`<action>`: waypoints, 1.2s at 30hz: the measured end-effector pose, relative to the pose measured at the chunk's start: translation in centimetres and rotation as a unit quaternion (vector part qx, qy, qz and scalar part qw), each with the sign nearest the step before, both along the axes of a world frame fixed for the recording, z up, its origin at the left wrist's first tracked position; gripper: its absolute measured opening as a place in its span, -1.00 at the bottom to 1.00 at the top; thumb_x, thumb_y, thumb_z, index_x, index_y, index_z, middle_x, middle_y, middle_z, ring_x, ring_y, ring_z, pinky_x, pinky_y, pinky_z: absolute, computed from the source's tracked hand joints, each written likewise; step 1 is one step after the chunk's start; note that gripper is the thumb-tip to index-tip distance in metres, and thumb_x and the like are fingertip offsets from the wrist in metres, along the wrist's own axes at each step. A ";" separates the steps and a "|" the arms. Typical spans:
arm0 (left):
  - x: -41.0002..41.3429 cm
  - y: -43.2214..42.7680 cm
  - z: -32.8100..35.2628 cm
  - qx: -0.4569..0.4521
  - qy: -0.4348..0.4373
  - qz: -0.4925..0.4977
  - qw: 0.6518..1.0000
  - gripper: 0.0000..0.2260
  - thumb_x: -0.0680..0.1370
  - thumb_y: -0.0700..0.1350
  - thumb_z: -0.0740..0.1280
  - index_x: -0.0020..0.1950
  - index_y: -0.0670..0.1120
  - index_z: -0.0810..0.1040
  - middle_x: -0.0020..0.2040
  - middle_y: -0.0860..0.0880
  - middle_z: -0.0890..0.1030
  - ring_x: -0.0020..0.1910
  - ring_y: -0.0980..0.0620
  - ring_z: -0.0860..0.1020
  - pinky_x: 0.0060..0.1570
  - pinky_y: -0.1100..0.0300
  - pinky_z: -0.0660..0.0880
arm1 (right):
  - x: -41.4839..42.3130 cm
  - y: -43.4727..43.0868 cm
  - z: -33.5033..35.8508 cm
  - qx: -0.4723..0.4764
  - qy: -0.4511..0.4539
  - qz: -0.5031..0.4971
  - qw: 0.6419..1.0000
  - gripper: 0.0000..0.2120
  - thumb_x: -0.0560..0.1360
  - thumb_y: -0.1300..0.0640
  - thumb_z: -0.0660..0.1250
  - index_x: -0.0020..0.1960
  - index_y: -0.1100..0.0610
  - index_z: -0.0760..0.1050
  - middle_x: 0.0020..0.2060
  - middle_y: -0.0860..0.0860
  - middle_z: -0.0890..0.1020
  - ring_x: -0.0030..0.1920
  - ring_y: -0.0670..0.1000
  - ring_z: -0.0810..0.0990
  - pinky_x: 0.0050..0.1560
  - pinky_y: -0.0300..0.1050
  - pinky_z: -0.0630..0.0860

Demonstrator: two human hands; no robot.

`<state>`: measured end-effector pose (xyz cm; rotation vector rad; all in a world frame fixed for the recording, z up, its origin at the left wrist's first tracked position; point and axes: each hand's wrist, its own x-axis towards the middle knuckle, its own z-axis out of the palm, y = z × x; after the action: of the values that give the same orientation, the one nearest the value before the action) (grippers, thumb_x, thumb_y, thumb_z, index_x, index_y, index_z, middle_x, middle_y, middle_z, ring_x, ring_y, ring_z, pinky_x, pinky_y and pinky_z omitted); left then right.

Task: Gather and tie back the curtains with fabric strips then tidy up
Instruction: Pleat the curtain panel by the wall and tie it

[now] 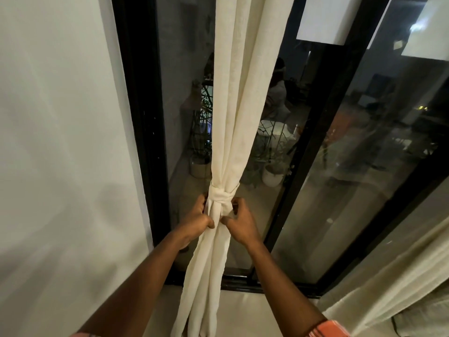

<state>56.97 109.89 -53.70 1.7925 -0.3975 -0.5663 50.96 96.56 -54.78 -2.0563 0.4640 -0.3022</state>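
In front of the dark sliding door [143, 117], the cream curtain [243, 93] hangs gathered into one narrow bundle, cinched low down by a fabric strip [222, 194] of the same cloth, already wrapped round & crossed into a knot at the front. Cloth looks soft, light, limp, w/ a slightly coarse weave, so prob. not slippery. It should crush easily under the tie and hold a knot w/o much force, nothing fragile here. Best hold is on the strip's two loose ends close to the knot, pulling them apart sideways rather than tugging the bundle itself.

The left hand [195, 218] has its fingers curled round cloth just below-left of the knot, apparently a strip tail, though strip vs. curtain fold is hard to tell apart. The right hand [240, 223] pinches the knot's right side between thumb & fingertips. The bundle runs down between both forearms toward the floor [255, 310].

A pale wall [60, 117] stands at left. Potted plants [272, 175] show beyond the glass. A second curtain [401, 276] hangs loose at far right, not yet tied.
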 end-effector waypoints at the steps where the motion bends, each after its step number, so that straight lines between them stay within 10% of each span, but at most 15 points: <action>1: -0.1 0.1 -0.4 0.008 -0.002 0.003 1.000 -0.37 0.42 -0.33 0.36 0.39 0.07 0.25 0.21 0.01 0.53 0.14 -0.01 0.54 0.20 -0.10 0.50 | 0.1 0.0 -0.2 0.017 0.005 -0.004 1.000 -0.49 0.39 0.15 0.42 0.30 0.08 0.36 0.13 -0.04 0.56 0.10 -0.02 0.56 0.06 -0.06 0.56; 10: -1.4 -0.5 -3.7 0.071 -0.066 0.010 0.995 -0.23 0.49 -0.12 0.42 0.54 0.06 0.00 0.42 0.01 0.34 0.36 -0.06 0.39 0.32 -0.04 0.39 | -0.5 0.5 -3.7 -0.034 0.256 0.045 0.965 -0.54 0.42 -0.11 0.39 0.22 0.13 0.52 0.11 0.04 0.61 0.05 0.09 0.60 -0.07 -0.10 0.49; 26: 0.0 -0.8 -7.6 0.107 -0.053 0.075 0.990 -0.50 0.53 -0.22 0.32 0.42 0.02 0.27 0.23 0.00 0.54 0.15 -0.04 0.55 0.18 0.01 0.50 | 1.8 0.8 -6.5 -0.162 0.179 -0.028 0.970 -0.70 0.52 0.09 0.34 0.24 0.09 0.50 0.13 0.06 0.62 0.10 0.12 0.60 0.01 -0.09 0.50; 36: 2.6 -0.7 -11.4 0.281 0.056 0.043 0.957 -0.47 0.44 0.19 0.38 0.30 -0.08 0.47 0.20 -0.08 0.57 0.13 -0.15 0.56 0.15 -0.10 0.52 | 4.1 -0.1 -7.3 -0.148 0.205 -0.027 0.967 -0.60 0.49 -0.06 0.38 0.24 0.15 0.52 0.13 0.07 0.62 0.13 0.09 0.59 -0.04 -0.17 0.40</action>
<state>59.57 109.18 -65.12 2.2934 -0.0760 -0.7695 55.04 96.44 -62.10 -2.4113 0.7645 0.0323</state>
